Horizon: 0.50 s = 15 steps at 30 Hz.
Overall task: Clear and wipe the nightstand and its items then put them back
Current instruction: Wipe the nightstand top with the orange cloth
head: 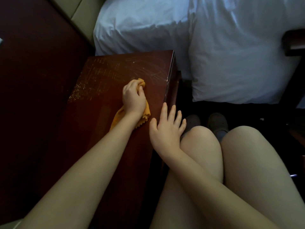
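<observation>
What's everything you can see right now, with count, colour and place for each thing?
nightstand: one, dark reddish wood, centre left
cloth: one, orange, on the nightstand top
bedding: count unclear, white, beyond the nightstand
headboard: one, beige, top left
shoes: two, greyish, floor right of the nightstand
left hand: one, gripping the cloth
right hand: one, fingers straight, on the nightstand's right edge
knees: two, bare, lower right

cloth (pixel 145 113): orange-yellow, plain; zigzag-cut edge.
tabletop (pixel 102 113): dark red-brown, glossy; pale scratchy swirls at far side, light specks twd far-left corner.
wood panel (pixel 33 63): left of tabletop, same dark red-brown.
padded panel (pixel 82 15): beyond tabletop, beige.
bedding (pixel 231 55): beyond/right of tabletop, plain white.
shoes (pixel 216 121): right of tabletop, grey.
</observation>
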Each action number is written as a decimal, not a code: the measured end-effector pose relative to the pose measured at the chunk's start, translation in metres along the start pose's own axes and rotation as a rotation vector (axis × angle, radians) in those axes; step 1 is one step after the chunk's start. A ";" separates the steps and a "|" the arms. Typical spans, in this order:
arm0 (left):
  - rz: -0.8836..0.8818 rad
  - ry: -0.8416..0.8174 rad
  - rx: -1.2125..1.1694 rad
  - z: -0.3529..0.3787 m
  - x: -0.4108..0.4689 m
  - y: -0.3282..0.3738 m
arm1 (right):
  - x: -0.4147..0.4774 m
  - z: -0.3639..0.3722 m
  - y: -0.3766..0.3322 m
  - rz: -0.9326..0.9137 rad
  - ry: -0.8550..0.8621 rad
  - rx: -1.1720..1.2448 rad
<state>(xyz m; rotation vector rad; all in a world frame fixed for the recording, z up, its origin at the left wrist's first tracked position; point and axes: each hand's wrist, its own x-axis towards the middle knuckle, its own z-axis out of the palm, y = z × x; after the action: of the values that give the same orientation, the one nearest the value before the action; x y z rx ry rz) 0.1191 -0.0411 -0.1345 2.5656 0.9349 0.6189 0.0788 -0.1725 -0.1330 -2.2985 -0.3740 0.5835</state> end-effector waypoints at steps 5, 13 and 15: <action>0.148 -0.091 -0.021 -0.001 -0.012 0.013 | 0.002 -0.004 0.001 0.035 0.010 0.017; 0.357 -0.229 -0.029 -0.027 -0.035 -0.010 | 0.003 -0.008 0.004 0.061 0.009 0.082; 0.210 -0.157 -0.005 -0.020 -0.026 -0.006 | 0.002 -0.009 0.006 0.052 0.009 0.074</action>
<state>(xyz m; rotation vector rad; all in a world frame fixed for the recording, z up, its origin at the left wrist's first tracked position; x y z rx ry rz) 0.0883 -0.0506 -0.1277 2.6834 0.6178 0.4646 0.0858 -0.1805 -0.1320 -2.2445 -0.2837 0.6029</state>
